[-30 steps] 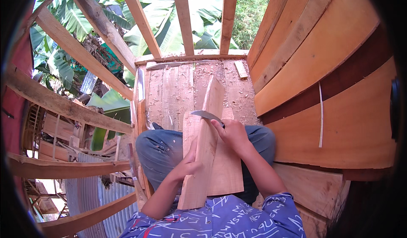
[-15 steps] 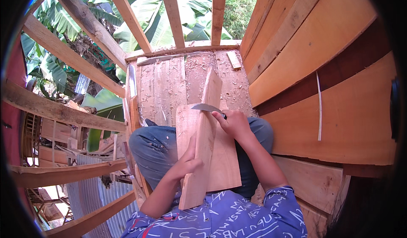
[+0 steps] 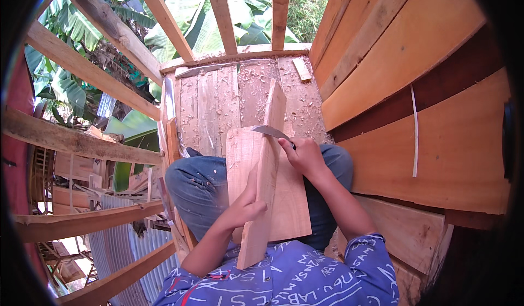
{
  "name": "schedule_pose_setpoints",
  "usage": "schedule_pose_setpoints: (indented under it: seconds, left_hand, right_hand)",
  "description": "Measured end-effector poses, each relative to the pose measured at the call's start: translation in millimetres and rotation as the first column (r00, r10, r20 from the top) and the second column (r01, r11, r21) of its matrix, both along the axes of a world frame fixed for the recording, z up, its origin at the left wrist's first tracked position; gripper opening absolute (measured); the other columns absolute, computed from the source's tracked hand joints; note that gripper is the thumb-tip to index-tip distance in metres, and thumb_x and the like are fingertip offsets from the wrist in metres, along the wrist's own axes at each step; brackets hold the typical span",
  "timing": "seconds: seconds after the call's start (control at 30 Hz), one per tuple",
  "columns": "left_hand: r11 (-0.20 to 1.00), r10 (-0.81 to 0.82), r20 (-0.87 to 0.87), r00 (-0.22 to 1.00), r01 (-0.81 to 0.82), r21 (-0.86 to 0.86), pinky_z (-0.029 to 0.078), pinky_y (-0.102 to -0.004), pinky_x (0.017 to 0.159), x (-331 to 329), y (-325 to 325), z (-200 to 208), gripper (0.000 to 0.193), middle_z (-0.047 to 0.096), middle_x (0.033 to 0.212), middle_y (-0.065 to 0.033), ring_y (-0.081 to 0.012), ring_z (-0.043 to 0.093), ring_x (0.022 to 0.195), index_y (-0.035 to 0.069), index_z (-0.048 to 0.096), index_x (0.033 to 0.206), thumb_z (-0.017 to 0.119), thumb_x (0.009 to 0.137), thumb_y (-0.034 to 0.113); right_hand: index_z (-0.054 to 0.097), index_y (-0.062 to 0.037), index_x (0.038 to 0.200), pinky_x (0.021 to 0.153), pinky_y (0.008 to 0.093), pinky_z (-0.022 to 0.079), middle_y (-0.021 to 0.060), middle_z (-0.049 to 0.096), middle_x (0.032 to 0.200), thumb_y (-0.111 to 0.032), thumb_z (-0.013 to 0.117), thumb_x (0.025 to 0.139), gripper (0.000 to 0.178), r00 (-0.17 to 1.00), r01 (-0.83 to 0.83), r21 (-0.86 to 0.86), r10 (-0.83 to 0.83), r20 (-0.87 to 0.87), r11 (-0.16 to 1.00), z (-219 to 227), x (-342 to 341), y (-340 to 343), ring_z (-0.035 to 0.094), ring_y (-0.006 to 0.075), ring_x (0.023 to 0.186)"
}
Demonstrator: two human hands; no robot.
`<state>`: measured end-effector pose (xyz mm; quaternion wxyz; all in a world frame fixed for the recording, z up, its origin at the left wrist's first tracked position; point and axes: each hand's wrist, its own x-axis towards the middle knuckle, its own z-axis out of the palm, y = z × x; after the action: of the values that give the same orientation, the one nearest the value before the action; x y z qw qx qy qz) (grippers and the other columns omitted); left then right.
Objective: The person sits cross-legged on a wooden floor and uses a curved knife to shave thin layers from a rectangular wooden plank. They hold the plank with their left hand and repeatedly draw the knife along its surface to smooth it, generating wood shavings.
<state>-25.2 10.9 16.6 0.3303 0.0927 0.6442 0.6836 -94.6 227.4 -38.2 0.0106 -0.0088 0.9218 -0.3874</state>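
Observation:
A long narrow plank point(image 3: 268, 180) stands on edge across my lap, its lower end close to my shirt. My left hand point(image 3: 244, 208) grips it from the left side, fingers along its face. In my right hand point(image 3: 303, 156) is a knife, closed in my fist by the handle. The knife's curved blade point(image 3: 268, 130) lies across the plank's upper edge, pointing left. Beneath the plank a wide flat board point(image 3: 292, 210) with rounded corners rests on my thighs. The handle is mostly hidden by my fingers.
Wood shavings litter the plank floor point(image 3: 210, 104) ahead, where a small wood offcut point(image 3: 301, 69) lies. Wooden rails point(image 3: 82, 145) close off the left and far sides, with banana leaves beyond. A board wall point(image 3: 426, 148) rises close on my right.
The blade has shifted slightly right and nearer its tip crosses the plank's edge. The plank's lower end has swung a little to the right.

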Motion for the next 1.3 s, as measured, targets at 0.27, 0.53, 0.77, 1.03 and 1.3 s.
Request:
schedule_pose_setpoints:
  seconds: [0.27, 0.53, 0.77, 1.03, 1.3]
  left_hand:
    - [1.000, -0.014, -0.046, 0.999, 0.013, -0.023, 0.018, -0.0343, 0.117, -1, 4, -4, 0.103, 0.013, 0.157, -0.0197, -0.0266, 0.012, 0.148, -0.002, -0.004, 0.155, 0.049, 0.068, 0.009]
    - [0.997, -0.063, -0.159, 0.985, 0.057, -0.042, 0.014, -0.0330, 0.118, -6, 8, -7, 0.103, 0.012, 0.157, -0.0217, -0.0290, 0.010, 0.149, -0.003, -0.006, 0.154, 0.049, 0.069, 0.009]
    - [0.996, -0.072, -0.178, 0.981, 0.060, -0.068, 0.013, -0.0343, 0.119, -5, 5, -8, 0.103, 0.010, 0.158, -0.0222, -0.0291, 0.007, 0.149, -0.003, -0.007, 0.154, 0.049, 0.069, 0.010]
    - [0.995, -0.079, -0.127, 0.989, 0.069, -0.078, 0.013, -0.0362, 0.119, -12, 9, -3, 0.102, 0.014, 0.156, -0.0219, -0.0295, 0.010, 0.149, -0.002, -0.005, 0.155, 0.049, 0.069, 0.011]
    - [0.997, -0.050, -0.172, 0.984, 0.038, -0.071, 0.013, -0.0363, 0.119, -5, 5, -15, 0.100, 0.014, 0.156, -0.0222, -0.0292, 0.011, 0.148, -0.002, -0.002, 0.155, 0.048, 0.068, 0.009]
  right_hand:
    - [0.071, -0.0016, 0.081, 0.058, 0.0471, 0.049, 0.0224, 0.063, 0.068, -0.046, 0.059, 0.094, 0.048, 0.999, -0.038, 0.043, 0.038, -0.010, 0.998, 4, 1, 5, 0.065, 0.0414, 0.066]
    - [0.069, -0.0019, 0.078, 0.057, 0.0468, 0.049, 0.0223, 0.061, 0.066, -0.047, 0.058, 0.095, 0.049, 0.981, -0.110, 0.070, 0.119, -0.153, 0.991, 5, 0, 2, 0.064, 0.0411, 0.064]
    - [0.063, -0.0014, 0.070, 0.055, 0.0457, 0.047, 0.0193, 0.058, 0.060, -0.048, 0.059, 0.094, 0.053, 0.975, -0.157, 0.032, 0.161, -0.156, 0.987, 10, -2, 5, 0.062, 0.0398, 0.061]
    - [0.069, -0.0049, 0.074, 0.056, 0.0441, 0.050, 0.0177, 0.062, 0.062, -0.056, 0.059, 0.091, 0.054, 0.965, -0.196, 0.065, 0.204, -0.162, 0.978, -2, -2, 8, 0.064, 0.0376, 0.061]
    - [0.074, -0.0041, 0.083, 0.059, 0.0446, 0.050, 0.0207, 0.063, 0.064, -0.049, 0.061, 0.093, 0.047, 0.987, -0.108, 0.050, 0.113, -0.116, 0.993, -2, -5, 8, 0.065, 0.0386, 0.065]
